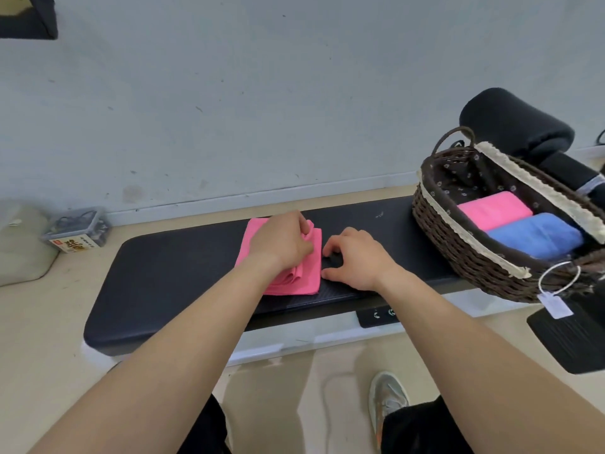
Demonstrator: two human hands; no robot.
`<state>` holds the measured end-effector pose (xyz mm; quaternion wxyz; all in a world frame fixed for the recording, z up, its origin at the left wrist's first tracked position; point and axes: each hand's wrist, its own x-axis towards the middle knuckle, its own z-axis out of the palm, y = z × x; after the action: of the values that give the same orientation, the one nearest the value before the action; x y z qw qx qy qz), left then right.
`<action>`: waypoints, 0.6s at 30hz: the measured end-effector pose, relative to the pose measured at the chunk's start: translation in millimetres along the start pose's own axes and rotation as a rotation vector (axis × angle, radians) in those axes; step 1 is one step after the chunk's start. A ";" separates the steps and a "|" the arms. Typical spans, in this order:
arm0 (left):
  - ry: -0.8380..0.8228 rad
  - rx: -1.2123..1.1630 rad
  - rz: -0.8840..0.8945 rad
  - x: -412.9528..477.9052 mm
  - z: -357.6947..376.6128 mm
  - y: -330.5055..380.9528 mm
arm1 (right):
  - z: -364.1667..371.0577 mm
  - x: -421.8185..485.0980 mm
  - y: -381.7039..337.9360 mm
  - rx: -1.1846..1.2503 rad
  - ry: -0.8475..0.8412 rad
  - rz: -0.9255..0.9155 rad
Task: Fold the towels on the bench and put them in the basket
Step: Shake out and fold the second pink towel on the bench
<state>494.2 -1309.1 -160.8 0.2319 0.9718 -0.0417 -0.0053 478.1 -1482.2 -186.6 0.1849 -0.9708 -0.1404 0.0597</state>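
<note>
Midway along the desk (170,276), the left hand (281,239) pinches a fold of the part-folded pink towel (307,276), hiding much of it. The right hand (357,257) rests loosely curled just beside it, holding nothing. At the desk's right end, the wicker basket (458,244), cut off by the frame, already holds a second pink towel (494,209) and a blue towel (537,235). Apparently one remains.

Just the one view here: a wide-angle cam on the person's head, tilted forward and down. It faces the wall (294,93) across the bench (170,276) and sits pretty close in. Both forearms (196,339) reach in from the bottom edge, and the basket (458,253) is off at the right.
</note>
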 end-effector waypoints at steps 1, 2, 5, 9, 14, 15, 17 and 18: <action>-0.014 0.020 0.007 -0.3 4.7 1.5 | 0.4 -0.2 0.7 0.004 0.002 0.000; -0.024 0.041 0.016 -0.2 8.9 2.5 | 0.6 -0.1 1.5 0.009 0.005 -0.002; -0.018 0.125 0.041 -0.6 17.7 5.9 | -0.2 -0.9 2.4 0.024 -0.008 0.001; -0.071 -0.067 0.086 -5.7 12.4 1.8 | -5.9 0.5 -0.6 0.064 0.033 0.017; 0.220 -0.123 0.116 -15.1 -15.4 -30.8 | -8.1 9.5 -33.1 0.130 0.365 -0.120; 0.244 -0.065 0.110 -17.1 -16.1 -38.9 | -4.9 11.3 -42.3 0.103 0.355 -0.176; 0.217 -0.012 0.109 -17.8 -9.5 -55.9 | 6.1 15.5 -56.3 -0.010 0.259 -0.244; 0.194 -0.018 0.105 -17.6 -5.6 -62.9 | 12.7 16.9 -60.1 -0.078 0.195 -0.247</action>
<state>481.8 -1249.2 -184.4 0.2436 0.9621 -0.0697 0.1004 477.0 -1419.2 -176.8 0.1657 -0.9539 -0.2422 -0.0636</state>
